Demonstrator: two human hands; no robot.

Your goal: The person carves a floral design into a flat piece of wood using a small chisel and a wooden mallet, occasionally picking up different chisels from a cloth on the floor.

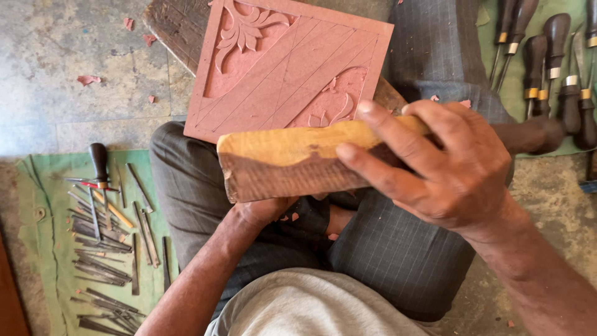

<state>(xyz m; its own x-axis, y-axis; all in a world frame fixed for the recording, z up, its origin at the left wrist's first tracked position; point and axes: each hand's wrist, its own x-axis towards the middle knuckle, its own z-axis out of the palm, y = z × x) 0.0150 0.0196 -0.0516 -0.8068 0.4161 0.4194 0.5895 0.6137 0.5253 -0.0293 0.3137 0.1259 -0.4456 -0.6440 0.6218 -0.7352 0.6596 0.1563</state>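
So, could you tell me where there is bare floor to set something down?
Bare floor lies upper left, between the carved panel and green cloth, save a few chips. That cloth is crowded with chisels; the upper-right cloth is filled with handled tools.

Soft, even daylight fills the scene, bright without being harsh, and seems to fall from above. The pink carved panel point(289, 65) is evenly lit, with shallow shadows marking its relief. The wooden mallet point(298, 158) is bright on its top face and dark underneath, shading the lap below. The right hand point(441, 165), close to the lens, looks slightly soft. The chisels on the green cloth point(43, 249) stay fairly sharp. No glare shows.
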